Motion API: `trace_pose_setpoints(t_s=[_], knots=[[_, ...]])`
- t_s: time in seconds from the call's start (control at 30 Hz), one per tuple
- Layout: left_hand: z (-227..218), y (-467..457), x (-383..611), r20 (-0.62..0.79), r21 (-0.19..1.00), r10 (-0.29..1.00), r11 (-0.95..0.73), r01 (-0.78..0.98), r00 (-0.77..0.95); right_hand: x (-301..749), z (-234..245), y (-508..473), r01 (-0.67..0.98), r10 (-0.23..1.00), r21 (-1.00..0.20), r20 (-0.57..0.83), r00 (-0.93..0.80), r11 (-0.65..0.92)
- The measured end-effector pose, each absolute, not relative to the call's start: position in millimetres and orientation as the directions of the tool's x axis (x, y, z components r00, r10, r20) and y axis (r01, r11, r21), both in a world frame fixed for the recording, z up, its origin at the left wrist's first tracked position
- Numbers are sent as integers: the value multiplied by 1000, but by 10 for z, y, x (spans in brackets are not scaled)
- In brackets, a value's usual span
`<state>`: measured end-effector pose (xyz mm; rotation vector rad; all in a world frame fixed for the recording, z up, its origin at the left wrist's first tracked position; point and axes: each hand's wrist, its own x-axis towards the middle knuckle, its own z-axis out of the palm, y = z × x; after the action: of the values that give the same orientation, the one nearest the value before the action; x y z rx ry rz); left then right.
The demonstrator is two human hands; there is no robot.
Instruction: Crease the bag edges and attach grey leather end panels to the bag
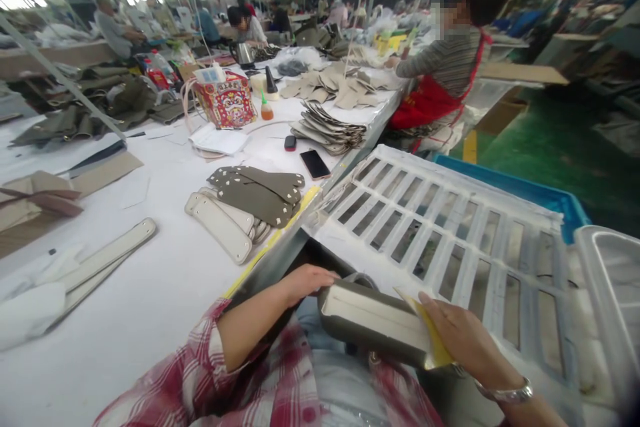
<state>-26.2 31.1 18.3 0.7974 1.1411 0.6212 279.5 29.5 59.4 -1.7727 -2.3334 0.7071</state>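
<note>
I hold an olive-grey bag piece with a pale inner face [373, 320] in my lap, below the table edge. My left hand [306, 280] grips its left end, fingers curled over the rim. My right hand [463, 337] clasps its right end and presses a yellow slip [425, 320] against it. A silver watch sits on my right wrist. My left sleeve is red and white plaid.
A white slatted crate [450, 233] stands to my right, a blue bin [530, 190] behind it. On the white table [150, 293] lie olive and cream straps [250, 203], a black phone [315, 163], a glue bottle [267, 107], stacked cut pieces [330, 127]. A person in a red apron [445, 67] works beyond.
</note>
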Motion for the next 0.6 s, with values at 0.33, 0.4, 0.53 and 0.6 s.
trace_pose_setpoints(t_s=[0.33,0.4,0.53,0.6], knots=[[310,365,-111,-291,845,905,91,528,310,2633,809,326,901,969,-432,-208,-130,28],[340,350,-124,-279,868,899,85,489,338,2627,952,279,831,941,-555,-264,-210,30],[310,239,-304,-387,916,869,324,238,307,2733,1199,59,638,805,-767,-416,-423,-60],[245,141,-396,-459,887,857,431,166,232,2783,1203,-89,525,745,-827,-476,-466,-200]])
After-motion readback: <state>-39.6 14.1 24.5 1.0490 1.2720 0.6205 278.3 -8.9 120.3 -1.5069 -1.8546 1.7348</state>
